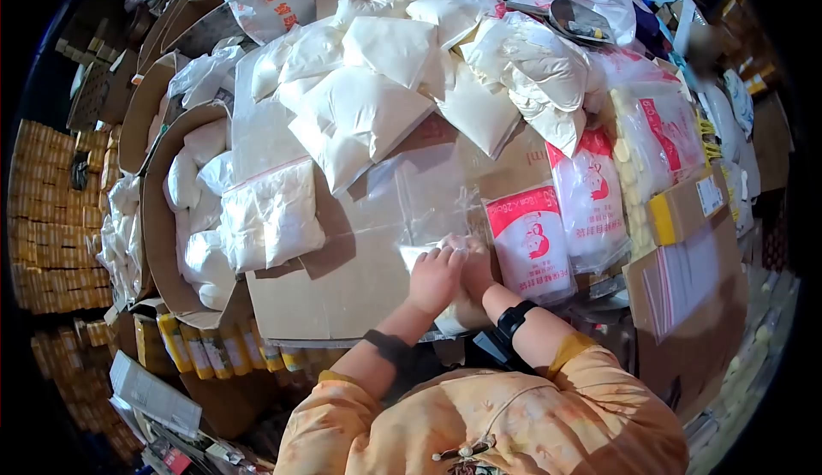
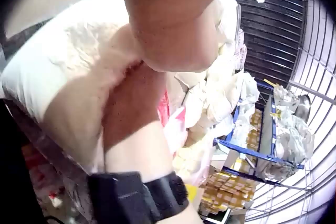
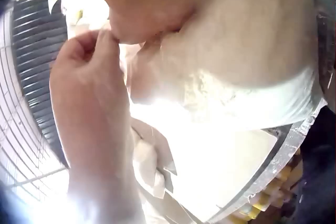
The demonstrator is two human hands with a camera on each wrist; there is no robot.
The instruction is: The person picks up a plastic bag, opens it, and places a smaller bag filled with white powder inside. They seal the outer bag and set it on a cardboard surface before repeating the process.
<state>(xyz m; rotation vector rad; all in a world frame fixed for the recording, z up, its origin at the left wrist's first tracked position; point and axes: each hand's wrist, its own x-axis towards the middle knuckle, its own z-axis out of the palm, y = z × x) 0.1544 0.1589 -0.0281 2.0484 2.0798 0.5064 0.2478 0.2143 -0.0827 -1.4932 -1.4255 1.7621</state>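
Both hands meet at the top of a clear plastic bag of pale powder [image 2: 58, 71] near the table's front edge. My left hand [image 1: 437, 280] pinches the bag's upper edge between thumb and fingertips; the right wrist view shows this left hand [image 3: 89, 71] from the side. Close against it, my right hand [image 1: 476, 268] grips the same edge, its fingertips mostly hidden. The powder-filled body [image 3: 252, 100] of the bag hangs toward my torso, below the hands. Just right of the hands lies a pink-and-white pack of resealable bags [image 1: 529, 248].
Filled powder bags [image 1: 368, 107] are heaped at the back of the table. One flat filled bag [image 1: 270, 218] lies at left, beside a cardboard box [image 1: 154, 209] holding more. A metal scoop [image 1: 580, 21] rests at the back right. Another bag pack [image 1: 589, 205] lies at right.
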